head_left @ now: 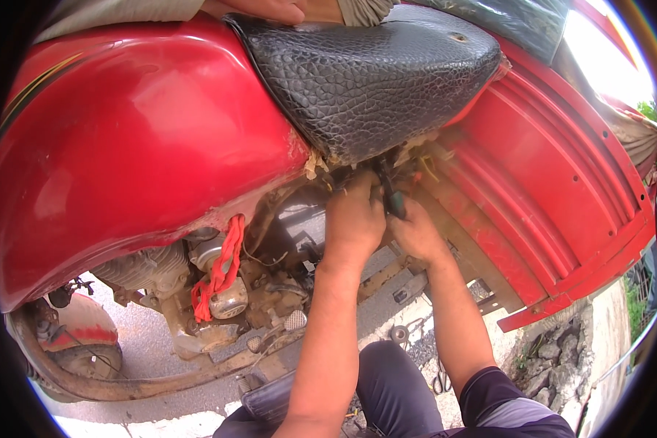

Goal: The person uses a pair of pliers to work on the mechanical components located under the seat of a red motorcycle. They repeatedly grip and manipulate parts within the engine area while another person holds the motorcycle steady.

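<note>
My left hand [356,208] reaches up under the black leather-look seat [372,77]. Its fingers are curled together beside some wiring, and what they grip is hidden behind the knuckles. Close on its right, my right hand [415,228] is closed round the lower end of a hand tool with a dark green handle [396,202]. The tool's dark upper part points up into the gap beneath the seat, where its tip is lost in shadow. Yellowish and dark wires [432,166] hang just to the right of the tool. Both hands are almost touching.
A red fuel tank [146,139] fills the left, above a dusty engine [150,270] with a red cloth strip [223,270]. Red ribbed bodywork [547,175] bounds the right. Another person's hand [274,10] rests by the seat. Scissors [441,381] and a small ring-shaped part [399,333] lie below.
</note>
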The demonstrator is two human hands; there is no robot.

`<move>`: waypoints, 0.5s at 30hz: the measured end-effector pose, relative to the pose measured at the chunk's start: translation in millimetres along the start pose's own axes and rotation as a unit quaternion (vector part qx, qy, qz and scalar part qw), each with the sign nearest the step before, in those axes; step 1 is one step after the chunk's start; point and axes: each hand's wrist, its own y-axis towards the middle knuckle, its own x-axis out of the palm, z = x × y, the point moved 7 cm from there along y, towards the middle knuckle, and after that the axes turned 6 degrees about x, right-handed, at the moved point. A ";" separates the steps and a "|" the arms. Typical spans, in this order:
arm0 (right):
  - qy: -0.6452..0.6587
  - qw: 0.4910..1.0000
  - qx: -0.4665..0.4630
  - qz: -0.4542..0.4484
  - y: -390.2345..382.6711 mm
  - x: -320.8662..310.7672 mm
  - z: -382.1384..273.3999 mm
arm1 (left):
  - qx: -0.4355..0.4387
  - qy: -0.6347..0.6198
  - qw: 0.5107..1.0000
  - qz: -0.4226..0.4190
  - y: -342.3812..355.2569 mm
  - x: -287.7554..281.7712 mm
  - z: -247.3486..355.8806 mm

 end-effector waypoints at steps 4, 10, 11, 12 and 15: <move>-0.011 1.000 0.011 -0.002 3.2 0.9 -1.3 | 0.002 0.051 0.999 -0.012 1.6 0.6 0.0; -0.007 1.000 0.006 0.013 2.5 -0.5 -3.6 | 0.015 0.043 0.997 0.059 -4.4 -5.4 5.0; 0.000 1.000 0.012 0.013 2.4 -0.1 -3.9 | 0.025 0.044 0.996 0.073 -5.8 -4.3 3.6; 0.007 1.000 0.018 0.012 2.5 0.3 -3.7 | 0.038 0.040 0.996 0.067 -6.9 -2.5 1.6; 0.009 0.999 0.045 -0.003 2.8 3.0 0.3 | 0.073 0.025 0.996 0.053 -8.5 -2.9 -3.2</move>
